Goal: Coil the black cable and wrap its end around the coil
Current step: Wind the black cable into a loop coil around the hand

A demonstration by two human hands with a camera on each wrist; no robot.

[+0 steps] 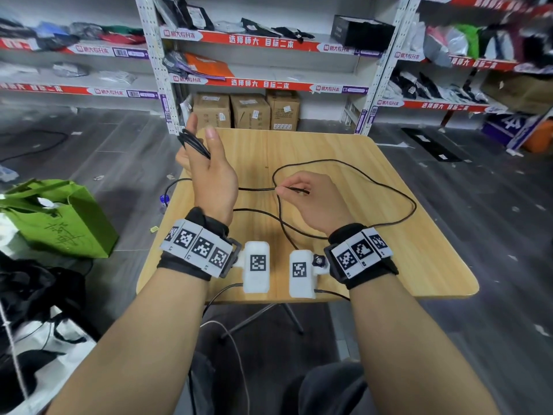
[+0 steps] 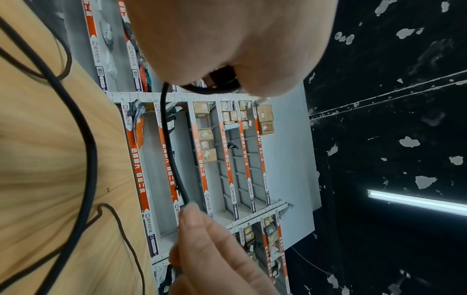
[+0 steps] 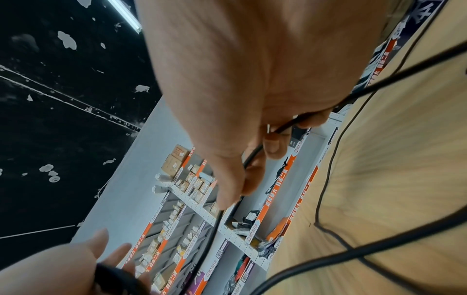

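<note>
A thin black cable (image 1: 389, 187) lies in loose loops on the wooden table (image 1: 404, 265). Part of it is wound into a small coil (image 1: 194, 143) that sits around my raised left hand (image 1: 209, 175), between thumb and fingers, above the table's far left corner. From the coil a strand runs right to my right hand (image 1: 314, 205), which pinches the cable between thumb and fingertips over the table's middle. The right wrist view shows that pinched cable (image 3: 209, 239) leading down to the coil (image 3: 113, 275) on the left hand (image 3: 63, 265). The cable's free end is not visible.
A green paper bag (image 1: 59, 217) and dark bags sit on the floor to the left. Cardboard boxes (image 1: 248, 112) stand behind the table under metal shelves (image 1: 269, 40) with parcels. A small blue-capped bottle (image 1: 164, 200) is by the table's left edge.
</note>
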